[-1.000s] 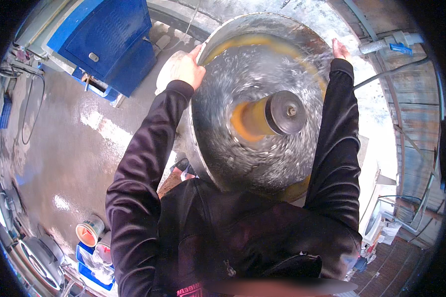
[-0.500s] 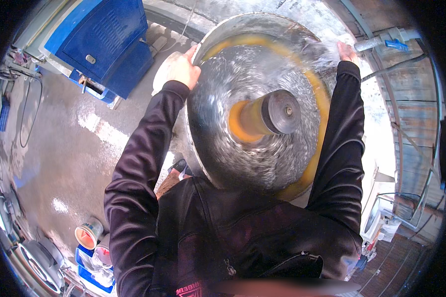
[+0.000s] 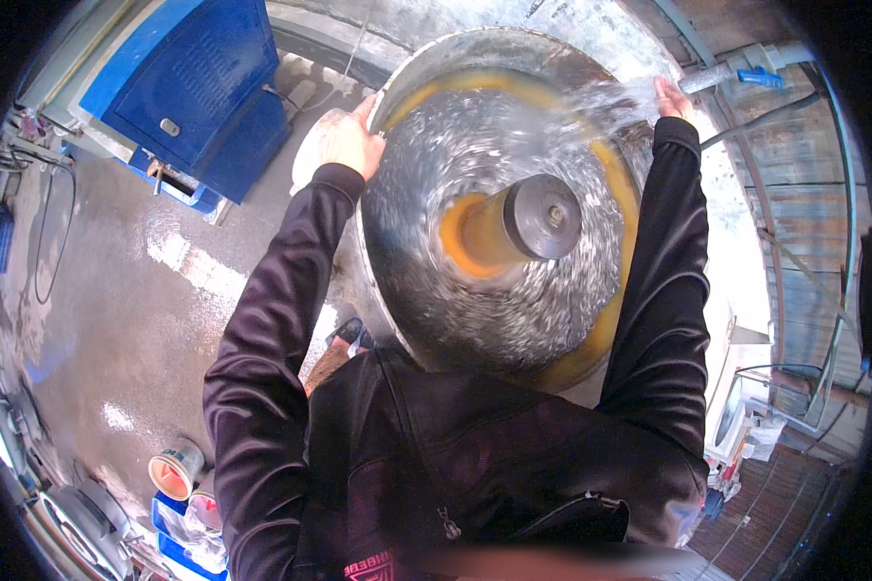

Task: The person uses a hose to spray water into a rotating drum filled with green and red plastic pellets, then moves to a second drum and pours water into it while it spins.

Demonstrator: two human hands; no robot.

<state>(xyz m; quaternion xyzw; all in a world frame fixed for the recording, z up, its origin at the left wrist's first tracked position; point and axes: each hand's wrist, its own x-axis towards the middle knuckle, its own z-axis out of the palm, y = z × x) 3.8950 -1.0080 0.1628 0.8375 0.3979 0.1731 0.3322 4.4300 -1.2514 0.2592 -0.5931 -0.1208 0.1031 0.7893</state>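
Note:
A large round tub (image 3: 394,315) stands in front of me, with a yellow inner wall and a thick column (image 3: 543,216) with a dark round top rising from its middle. Small shiny metal pieces (image 3: 562,305) swirl around the column, blurred by motion. My left hand (image 3: 354,143) is closed over the tub's far left rim, its thumb on the inner side. At the far right, my right hand (image 3: 674,100) has its fingers curled at the mouth of a pale water pipe (image 3: 707,79). From there a water stream (image 3: 606,102) sprays leftward into the tub.
Behind the pipe's mouth sits a blue valve handle (image 3: 760,77). A blue metal cabinet (image 3: 189,97) stands at the far left on wet floor (image 3: 116,320). Near left are a bucket (image 3: 175,472) and blue crates (image 3: 186,554). Corrugated sheeting (image 3: 812,232) borders the right.
The water now sprays farther left, across the tub's far right part. My right hand has shifted slightly left and up. The metal pieces keep swirling, and my left hand stays on the rim.

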